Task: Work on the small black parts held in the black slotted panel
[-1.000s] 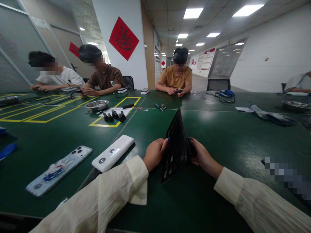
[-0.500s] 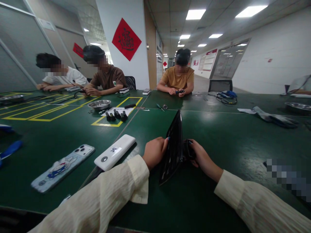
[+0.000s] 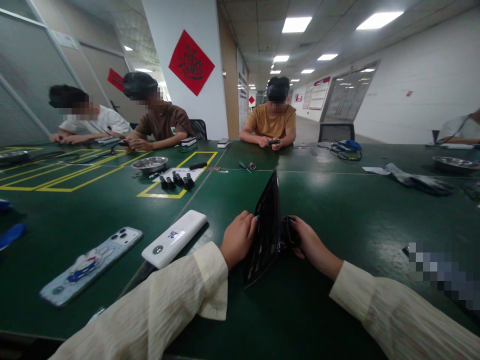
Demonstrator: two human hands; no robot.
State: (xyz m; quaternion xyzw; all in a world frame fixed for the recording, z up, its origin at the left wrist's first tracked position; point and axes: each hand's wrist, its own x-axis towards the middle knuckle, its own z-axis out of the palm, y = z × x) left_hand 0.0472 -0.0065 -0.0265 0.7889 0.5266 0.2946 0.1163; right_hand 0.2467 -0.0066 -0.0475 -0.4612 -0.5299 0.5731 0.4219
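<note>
A thin, glossy black panel (image 3: pixel 264 230) stands nearly edge-on to me above the table, tilted. I cannot tell exactly what kind of device it is. My left hand (image 3: pixel 239 239) is closed on its left side, the thumb lying on the dark face. On the other side, my right hand (image 3: pixel 307 239) has its fingers wrapped round a small black part (image 3: pixel 288 234) at the panel's back. That part is mostly hidden by the panel and my fingers. Left of my left hand lie a white power bank (image 3: pixel 176 237) marked 26 and a phone in a cartoon case (image 3: pixel 90 265).
Several black cylindrical pieces (image 3: pixel 177 180) stand on paper near a metal bowl (image 3: pixel 150 164). Far ahead lie small tools (image 3: pixel 245 166). Gloves (image 3: pixel 416 179) and a cable bundle (image 3: pixel 347 149) are to the right. Other people (image 3: pixel 270 122) sit across the green table (image 3: pixel 337 215).
My view has shifted slightly, so the scene sits a little further left. Both hands keep their hold on the black panel and its back part, nearly still.
</note>
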